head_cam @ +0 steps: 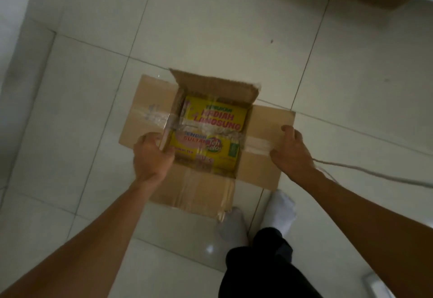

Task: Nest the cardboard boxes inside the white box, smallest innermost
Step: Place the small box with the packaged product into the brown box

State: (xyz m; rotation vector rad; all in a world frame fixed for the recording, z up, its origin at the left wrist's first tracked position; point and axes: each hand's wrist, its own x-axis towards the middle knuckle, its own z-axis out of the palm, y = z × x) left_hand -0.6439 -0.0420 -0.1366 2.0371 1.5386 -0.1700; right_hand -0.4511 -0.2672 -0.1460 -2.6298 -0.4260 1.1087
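Both hands hold the open box (203, 133), left hand (152, 154) at 9 o'clock, right hand (290, 152) at 3; its floppy flaps suggest gripping walls.

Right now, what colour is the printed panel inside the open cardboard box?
Yellow with red lettering, on the printed panel inside the cardboard box; head view.

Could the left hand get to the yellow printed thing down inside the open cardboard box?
Probably yes. The left hand grips the cardboard box at its left rim, right beside the yellow printed item. The flaps are spread open and nothing covers it, though that hand would have to let go first.
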